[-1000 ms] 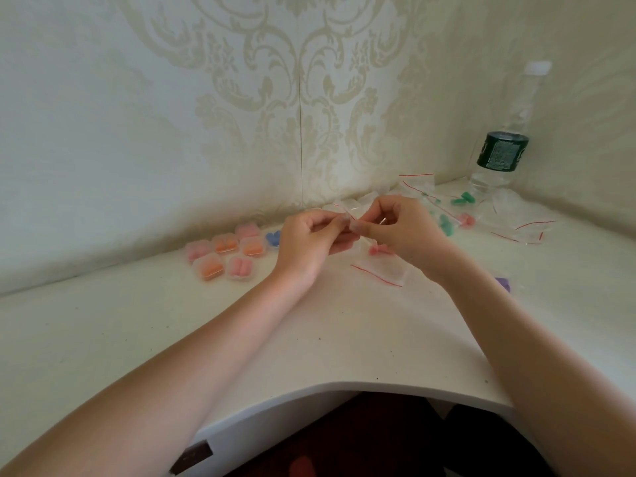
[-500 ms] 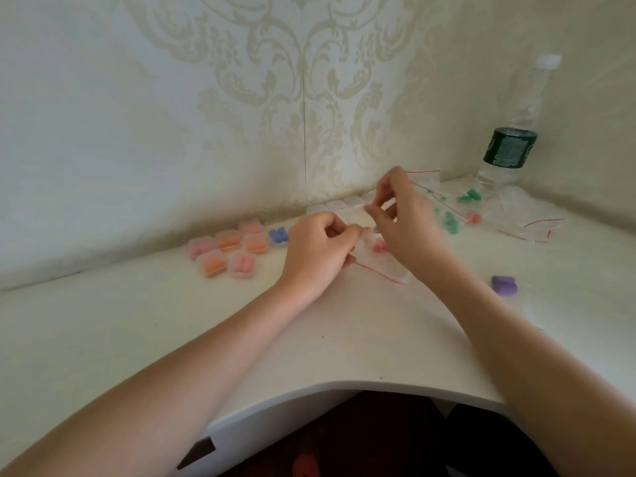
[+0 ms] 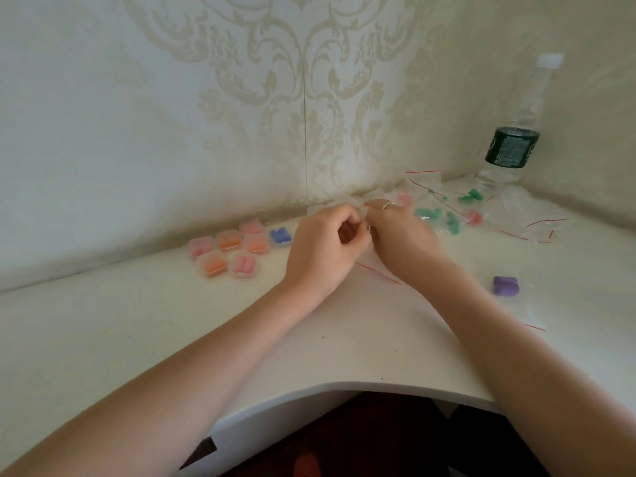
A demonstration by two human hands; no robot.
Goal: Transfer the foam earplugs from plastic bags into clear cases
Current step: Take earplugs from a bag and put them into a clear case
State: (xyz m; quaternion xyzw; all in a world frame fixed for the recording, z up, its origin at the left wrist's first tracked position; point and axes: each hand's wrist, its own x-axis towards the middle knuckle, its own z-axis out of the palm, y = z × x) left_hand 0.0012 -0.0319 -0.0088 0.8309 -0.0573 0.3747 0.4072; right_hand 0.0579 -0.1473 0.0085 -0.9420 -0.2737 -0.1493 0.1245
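My left hand (image 3: 327,247) and my right hand (image 3: 404,241) meet low over the white desk (image 3: 172,325). Both pinch a clear plastic bag (image 3: 380,274) with a red zip line, which trails out under my right hand. My right fingertips are turned away and mostly hidden. What the bag holds is covered by my hands. Several clear cases (image 3: 229,251) filled with pink, orange and blue earplugs lie to the left. Empty clear cases (image 3: 344,202) sit by the wall behind my hands. More bags with green earplugs (image 3: 452,223) and pink earplugs (image 3: 475,218) lie to the right.
A water bottle (image 3: 512,149) with a dark green label stands in the far right corner among empty bags (image 3: 530,222). A bag of purple earplugs (image 3: 505,285) lies by my right forearm. Patterned walls close the desk at the back and right; the curved front edge (image 3: 344,387) is near me.
My right hand, raised above the bag half a second ago, has come down against my left hand. Both hands now sit lower, close to the desk.
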